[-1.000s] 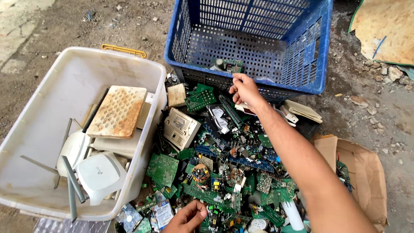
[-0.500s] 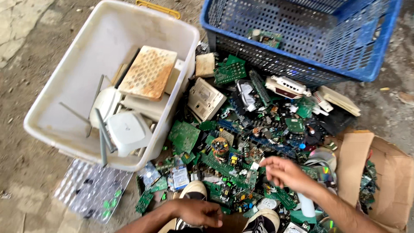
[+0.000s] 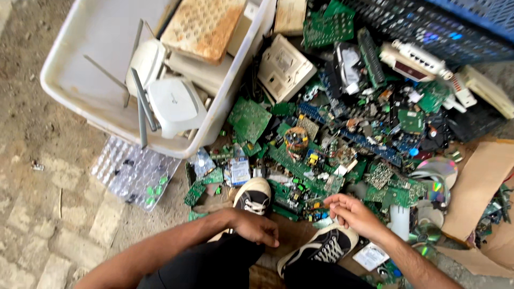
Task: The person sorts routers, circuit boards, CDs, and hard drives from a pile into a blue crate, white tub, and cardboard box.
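Note:
I am crouched over a pile of green circuit boards point(image 3: 249, 118) and broken electronics. My right hand point(image 3: 356, 215) reaches into the near edge of the pile, its fingertips pinched together on a small scrap piece point(image 3: 317, 204). My left hand point(image 3: 257, 227) rests on my knee beside my left black-and-white shoe point(image 3: 254, 195), fingers curled with nothing in them. My right shoe point(image 3: 321, 249) stands just below the right hand.
A white plastic tub point(image 3: 69, 91) at upper left holds white routers point(image 3: 174, 104) and a beige perforated casing point(image 3: 203, 27). A blue crate point(image 3: 482, 16) stands at upper right. Shiny discs point(image 3: 436, 168) and cardboard point(image 3: 476, 187) lie on the right, a clear plastic tray point(image 3: 134, 171) on the left.
My right hand has drawn back from the blue crate to the near edge of the pile. The view has tilted down and closer, and my left hand has settled on my knee.

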